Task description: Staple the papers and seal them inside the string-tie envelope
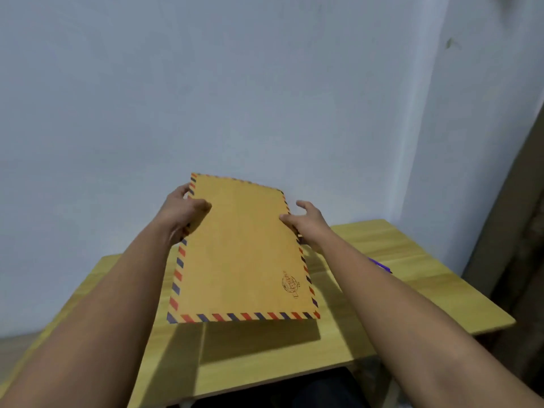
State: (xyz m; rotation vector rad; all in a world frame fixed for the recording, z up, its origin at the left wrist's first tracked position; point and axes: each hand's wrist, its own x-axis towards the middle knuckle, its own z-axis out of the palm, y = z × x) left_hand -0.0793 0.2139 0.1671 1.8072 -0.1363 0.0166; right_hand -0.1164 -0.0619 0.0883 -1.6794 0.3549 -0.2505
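Holding a kraft envelope (244, 248) with a red-and-blue airmail border above a light wooden bench (412, 260), a person grips it by both long edges near its far end. The left hand (184, 214) clasps the left edge, thumb lying across the plain upper face and fingers curled out of sight beneath. The right hand (307, 223) pinches the right edge, thumb pressed on top, the index finger lifted and spread clear of the paper, the other fingers hidden under it. The envelope tilts, its far end raised toward the pale wall (265, 83) and its near short edge hanging lower, clear of the bench, where it casts a broad shadow (259, 340). A dark round stamp mark (290, 285) sits near the lower right corner of the upturned face; the print is too small to read. A purple object (381, 265) lies on the bench just past the right forearm, mostly hidden by it. Both bare forearms reach in from the lower corners of the head view.
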